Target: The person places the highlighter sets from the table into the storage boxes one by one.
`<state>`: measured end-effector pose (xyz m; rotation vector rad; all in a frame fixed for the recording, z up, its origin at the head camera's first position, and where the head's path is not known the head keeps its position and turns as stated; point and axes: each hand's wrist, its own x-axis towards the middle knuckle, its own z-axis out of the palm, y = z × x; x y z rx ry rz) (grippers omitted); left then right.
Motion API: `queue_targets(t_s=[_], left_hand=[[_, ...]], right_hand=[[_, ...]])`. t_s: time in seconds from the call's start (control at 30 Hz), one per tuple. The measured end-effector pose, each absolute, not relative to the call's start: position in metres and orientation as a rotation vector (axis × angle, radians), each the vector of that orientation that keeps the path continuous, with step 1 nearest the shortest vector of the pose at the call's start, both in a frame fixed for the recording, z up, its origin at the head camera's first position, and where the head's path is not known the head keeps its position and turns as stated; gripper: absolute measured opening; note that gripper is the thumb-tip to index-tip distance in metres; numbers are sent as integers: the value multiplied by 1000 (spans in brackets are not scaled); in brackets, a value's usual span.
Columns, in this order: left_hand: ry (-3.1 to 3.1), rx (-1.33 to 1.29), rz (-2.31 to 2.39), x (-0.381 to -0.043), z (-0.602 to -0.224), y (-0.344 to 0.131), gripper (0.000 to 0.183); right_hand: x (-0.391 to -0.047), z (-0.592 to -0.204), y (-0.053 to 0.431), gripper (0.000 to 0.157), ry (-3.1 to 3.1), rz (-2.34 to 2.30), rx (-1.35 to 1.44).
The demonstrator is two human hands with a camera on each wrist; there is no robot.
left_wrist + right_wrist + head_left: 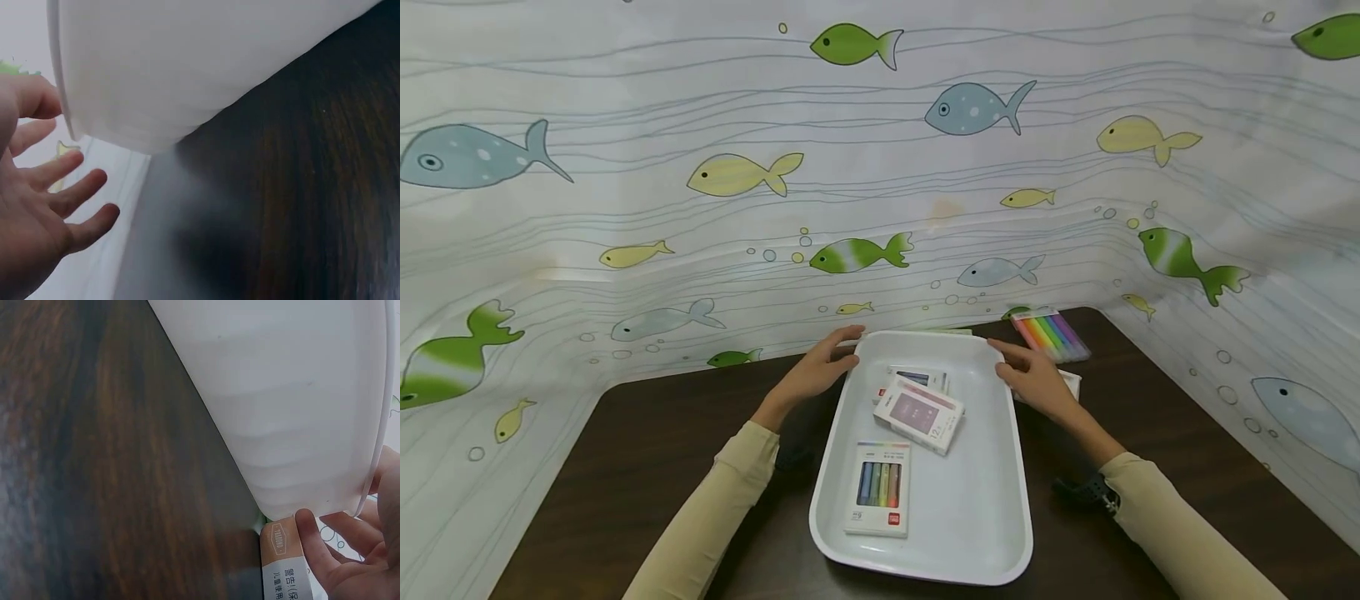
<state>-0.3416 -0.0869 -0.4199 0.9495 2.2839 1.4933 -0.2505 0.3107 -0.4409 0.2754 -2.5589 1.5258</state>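
A white tray stands on the dark table. My left hand is at its far left corner; in the left wrist view one digit meets the rim and the other fingers spread loosely beside the wall. My right hand is at the far right corner, its fingers fairly straight against the rim and wall. Inside the tray, a box of colored sticks lies near the front left. Farther back, a white box with a mauve panel lies tilted across another white box, partly covering it.
A clear pack of rainbow-colored markers lies at the table's back right. A white and tan box sits beside the tray's right corner, next to my right fingers. A fish-patterned sheet rises behind the dark table.
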Motion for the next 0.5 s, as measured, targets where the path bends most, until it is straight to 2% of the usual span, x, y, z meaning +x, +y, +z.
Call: queue_targets(t_s=[0.27,0.5], left_hand=[[2057,786,1701,-358,-441,-81,50],[1884,719,1867,-361,-456,-77,44]], right_hand=[[-229,-407,296,47,-2583,1535,278],[-238,-424,305,47,-2563,1572,279]])
